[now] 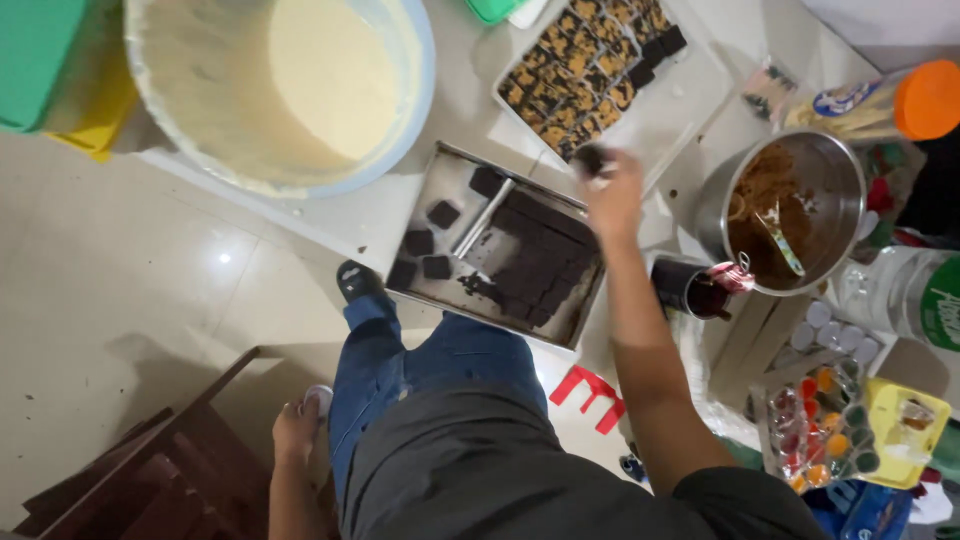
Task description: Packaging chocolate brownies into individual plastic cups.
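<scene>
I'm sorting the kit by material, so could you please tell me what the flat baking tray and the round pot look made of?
Baking tray: apparently bare metal, dull grey with a smeared sheen. Round pot: likely stainless steel, with bright reflective walls.

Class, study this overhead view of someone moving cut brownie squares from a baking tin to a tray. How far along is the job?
Done: the white rectangular tray already holds rows of topped dark squares, filling roughly its upper half. In hand: the right hand holds a dark brownie piece at the tray's edge; the left hand rests low. Left: much dark cut brownie remains in the metal baking tin.
</scene>
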